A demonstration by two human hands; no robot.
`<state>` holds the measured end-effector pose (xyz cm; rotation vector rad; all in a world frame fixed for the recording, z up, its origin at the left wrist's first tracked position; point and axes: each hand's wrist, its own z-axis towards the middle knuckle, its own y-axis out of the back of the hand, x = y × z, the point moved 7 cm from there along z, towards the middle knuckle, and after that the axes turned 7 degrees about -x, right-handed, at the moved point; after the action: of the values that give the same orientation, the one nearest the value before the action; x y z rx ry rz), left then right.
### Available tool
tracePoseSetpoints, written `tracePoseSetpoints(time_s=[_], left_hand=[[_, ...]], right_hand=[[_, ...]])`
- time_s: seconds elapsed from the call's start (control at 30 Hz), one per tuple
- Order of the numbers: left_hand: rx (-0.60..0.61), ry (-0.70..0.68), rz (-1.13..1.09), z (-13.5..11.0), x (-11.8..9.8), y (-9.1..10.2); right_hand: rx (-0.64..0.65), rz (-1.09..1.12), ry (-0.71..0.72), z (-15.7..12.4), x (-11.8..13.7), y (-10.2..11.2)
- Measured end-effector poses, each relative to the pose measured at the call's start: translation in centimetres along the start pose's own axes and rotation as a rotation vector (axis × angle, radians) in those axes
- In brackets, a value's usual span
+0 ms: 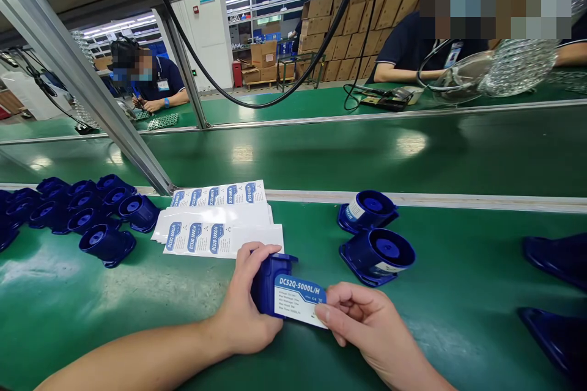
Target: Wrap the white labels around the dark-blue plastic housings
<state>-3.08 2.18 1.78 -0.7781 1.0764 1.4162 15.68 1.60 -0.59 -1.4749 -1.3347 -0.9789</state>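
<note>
Left hand: fingers and thumb clamped around one dark-blue housing, held near the green bench. Right hand: thumb and fingers together, pinching the right end of one white-and-blue label, marked DC52Q-5000L/H, its left end overlapping the housing. Label sheets: several, overlapping, just behind. Two labelled housings: bench, right of the sheets.
</note>
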Motion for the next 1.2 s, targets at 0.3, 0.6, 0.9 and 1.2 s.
tracePoseSetpoints(time_s=[0.3,0.6,0.9,1.2], left_hand=[[-0.006,0.004,-0.007,-0.05,0.09,-0.01],[-0.002,0.019,-0.008,-0.09,0.17,-0.02],[-0.004,0.006,0.009,-0.01,0.10,0.01],[-0.006,0.004,-0.013,-0.06,0.13,-0.03]], right_hand=[[0.010,-0.028,0.012,0.15,-0.19,0.16],[-0.005,-0.022,0.016,0.09,-0.08,0.14],[-0.003,-0.042,0.016,0.07,-0.02,0.18],[-0.020,-0.038,0.020,0.03,-0.03,0.22]])
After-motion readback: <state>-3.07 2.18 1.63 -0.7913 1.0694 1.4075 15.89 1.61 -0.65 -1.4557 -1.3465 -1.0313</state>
